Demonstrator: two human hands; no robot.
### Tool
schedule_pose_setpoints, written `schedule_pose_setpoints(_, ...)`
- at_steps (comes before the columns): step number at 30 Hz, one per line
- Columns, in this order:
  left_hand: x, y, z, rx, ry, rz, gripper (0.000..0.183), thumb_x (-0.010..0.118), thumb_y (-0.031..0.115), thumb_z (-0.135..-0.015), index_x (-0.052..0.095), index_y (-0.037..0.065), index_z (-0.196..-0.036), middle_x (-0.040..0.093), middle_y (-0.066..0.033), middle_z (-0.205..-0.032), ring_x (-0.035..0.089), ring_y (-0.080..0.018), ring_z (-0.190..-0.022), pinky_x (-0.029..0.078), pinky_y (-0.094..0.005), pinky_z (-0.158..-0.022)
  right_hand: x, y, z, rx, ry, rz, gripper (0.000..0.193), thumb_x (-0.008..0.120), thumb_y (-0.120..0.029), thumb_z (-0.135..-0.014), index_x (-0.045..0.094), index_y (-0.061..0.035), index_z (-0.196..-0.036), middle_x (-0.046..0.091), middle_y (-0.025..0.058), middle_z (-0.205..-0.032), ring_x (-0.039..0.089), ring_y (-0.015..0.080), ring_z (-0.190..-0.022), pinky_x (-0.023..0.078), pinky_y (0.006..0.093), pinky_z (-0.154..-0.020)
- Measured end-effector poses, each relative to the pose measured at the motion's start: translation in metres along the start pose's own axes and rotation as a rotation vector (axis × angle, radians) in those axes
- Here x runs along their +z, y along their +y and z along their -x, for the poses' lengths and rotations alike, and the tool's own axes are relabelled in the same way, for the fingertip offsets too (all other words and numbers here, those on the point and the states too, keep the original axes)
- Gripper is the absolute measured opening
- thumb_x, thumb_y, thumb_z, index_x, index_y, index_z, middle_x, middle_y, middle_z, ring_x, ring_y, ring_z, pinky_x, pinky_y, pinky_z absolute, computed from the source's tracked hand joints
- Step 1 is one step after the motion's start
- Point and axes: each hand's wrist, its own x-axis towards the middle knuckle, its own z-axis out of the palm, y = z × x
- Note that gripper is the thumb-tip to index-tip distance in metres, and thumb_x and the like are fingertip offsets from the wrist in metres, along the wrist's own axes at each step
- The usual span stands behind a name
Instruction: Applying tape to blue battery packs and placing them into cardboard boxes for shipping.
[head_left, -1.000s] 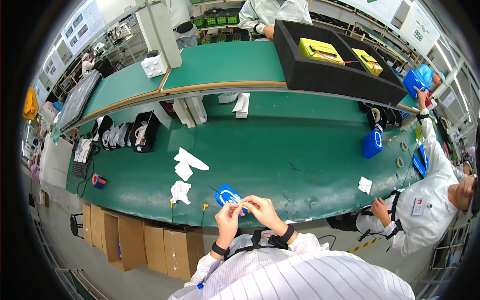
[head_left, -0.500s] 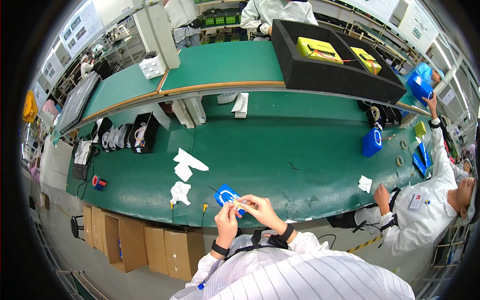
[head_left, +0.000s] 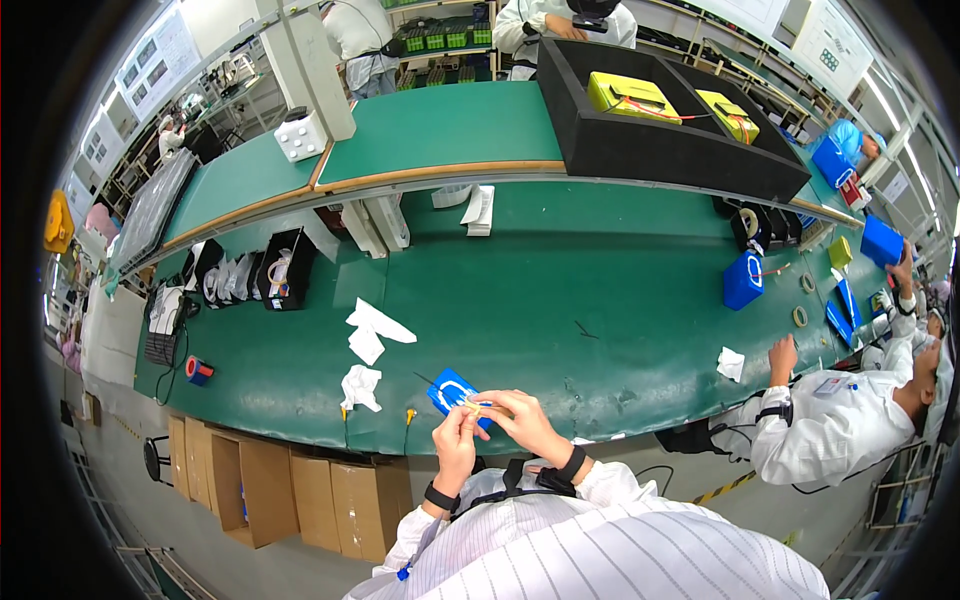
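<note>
Close to the near edge of the green bench lies a blue shrink-wrapped battery pack point(head_left: 449, 386) with white looped leads and a thin dark wire sticking out at its left. Over its near end my two hands meet, fingertips almost touching. My left hand point(head_left: 455, 446) is closed in a pinch on a small pale-yellow piece point(head_left: 472, 406), too small to name more exactly. From the other side my right hand point(head_left: 525, 424) pinches the same piece between thumb and fingers. My fingers hide part of the pack.
Crumpled white paper point(head_left: 361, 387) and yellow-tipped leads point(head_left: 410, 415) lie to the left, near a red-and-blue tape roll point(head_left: 199, 371). Rightward stand another blue pack point(head_left: 743, 280) and a co-worker point(head_left: 825, 415). A raised shelf carries a black divided box point(head_left: 680, 150); cardboard boxes point(head_left: 335, 500) stand below.
My hands stay over the blue pack, with only slight finger movement at the yellow piece. The co-worker at right has leaned and brought a blue pack lower; a person behind the shelf has shifted.
</note>
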Motion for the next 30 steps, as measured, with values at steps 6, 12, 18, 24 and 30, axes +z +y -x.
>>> schedule_pose_setpoints(6,-0.001,0.000,-0.001,-0.040,-0.097,0.027,0.018,0.055,0.010,-0.101,0.058,-0.002,-0.089,0.060,-0.0054,-0.063,0.062,-0.0124,-0.055,0.047,-0.0260,-0.052,-0.004,0.009,0.003,-0.063,-0.050,0.097,0.016,0.072,-0.014,-0.085,0.073,-0.0066,-0.099,0.072,0.0096,-0.090,0.068,0.0276,-0.081,0.052,0.0353,-0.074)
schedule_pose_setpoints(12,0.002,0.003,0.001,-0.023,-0.014,-0.005,0.010,0.059,0.004,-0.096,0.058,-0.002,-0.088,0.062,-0.0061,-0.065,0.065,-0.0135,-0.059,0.050,-0.0271,-0.054,-0.003,0.004,0.003,0.135,-0.057,-0.182,0.030,0.067,-0.012,-0.091,0.063,-0.0073,-0.121,0.072,0.0095,-0.093,0.068,0.0198,-0.083,0.052,0.0323,-0.079)
schedule_pose_setpoints(18,0.005,0.012,0.001,0.105,-0.084,-0.172,0.007,0.068,-0.001,-0.087,0.063,-0.004,-0.083,0.071,-0.0111,-0.072,0.070,-0.0162,-0.063,0.054,-0.0276,-0.059,-0.006,0.017,0.005,0.327,-0.140,-0.639,0.054,0.063,-0.010,-0.096,0.039,-0.0062,-0.143,0.068,0.0091,-0.105,0.064,0.0138,-0.095,0.050,0.0305,-0.087)
schedule_pose_setpoints(24,0.006,0.010,0.000,-0.020,-0.051,-0.146,0.007,0.069,0.002,-0.087,0.069,-0.006,-0.088,0.073,-0.0133,-0.076,0.071,-0.0171,-0.065,0.055,-0.0283,-0.060,-0.014,0.006,0.002,0.255,-0.095,-0.713,0.055,0.063,-0.005,-0.094,0.037,-0.0029,-0.143,0.063,0.0063,-0.103,0.060,0.0136,-0.100,0.047,0.0307,-0.093)
schedule_pose_setpoints(30,0.008,0.018,-0.001,0.074,0.052,-0.265,0.014,0.069,0.003,-0.087,0.072,-0.006,-0.096,0.072,-0.0154,-0.078,0.071,-0.0179,-0.067,0.054,-0.0294,-0.062,-0.014,0.004,0.006,0.205,-0.117,-0.704,0.057,0.065,-0.007,-0.092,0.038,-0.0019,-0.142,0.061,0.0076,-0.111,0.055,0.0147,-0.112,0.041,0.0331,-0.102)
